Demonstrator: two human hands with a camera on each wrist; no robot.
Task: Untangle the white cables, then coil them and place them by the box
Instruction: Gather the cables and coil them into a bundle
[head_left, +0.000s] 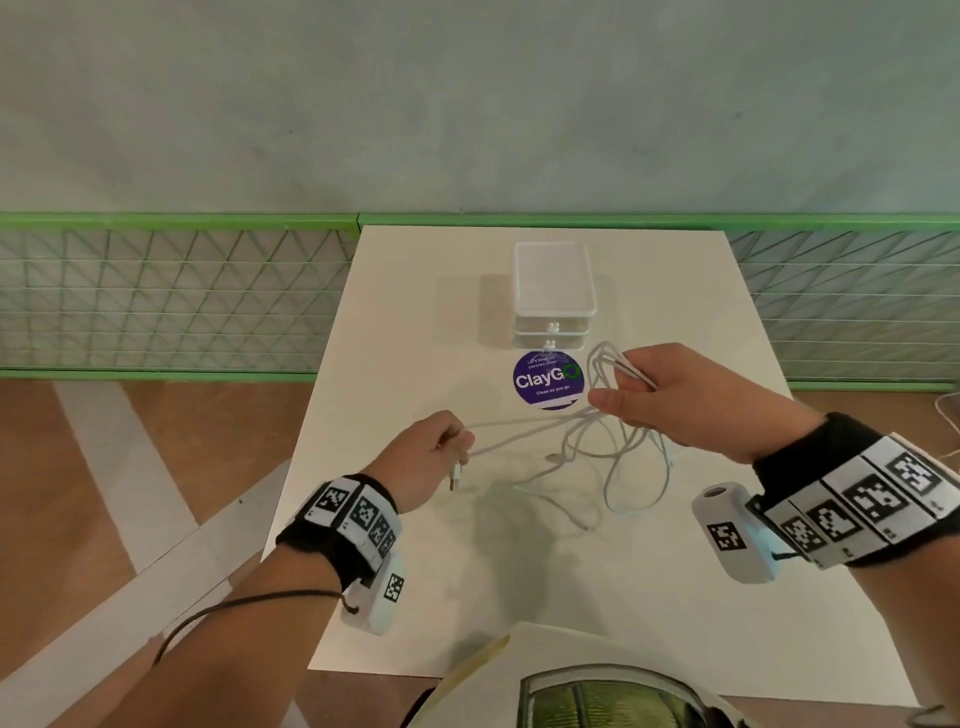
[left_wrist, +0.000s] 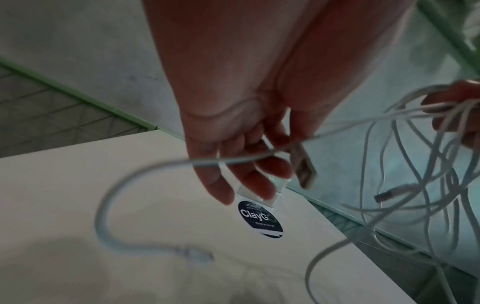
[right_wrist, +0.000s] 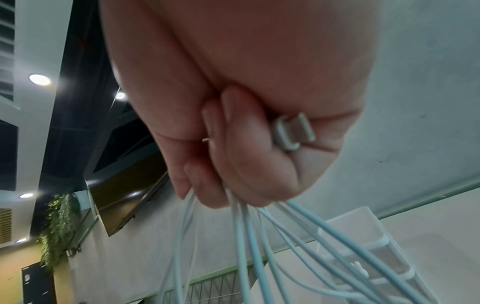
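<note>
A tangle of white cables (head_left: 613, 447) hangs over the middle of the white table (head_left: 675, 597). My right hand (head_left: 644, 387) is raised above it and grips a bundle of several strands (right_wrist: 249, 230); a plug (right_wrist: 293, 131) lies against its palm. My left hand (head_left: 441, 441), lower and to the left, pinches one cable near its USB plug (head_left: 455, 475), which dangles below the fingers (left_wrist: 249, 174). That strand runs taut to the tangle. Loose loops and a free end (head_left: 571, 514) lie on the table. The white two-drawer box (head_left: 553, 296) stands at the back centre.
A round purple ClayGo sticker (head_left: 548, 379) sits on the table just in front of the box. A green mesh railing (head_left: 176, 296) runs behind the table, with a grey wall beyond. Wooden floor (head_left: 67, 467) lies left of the table edge.
</note>
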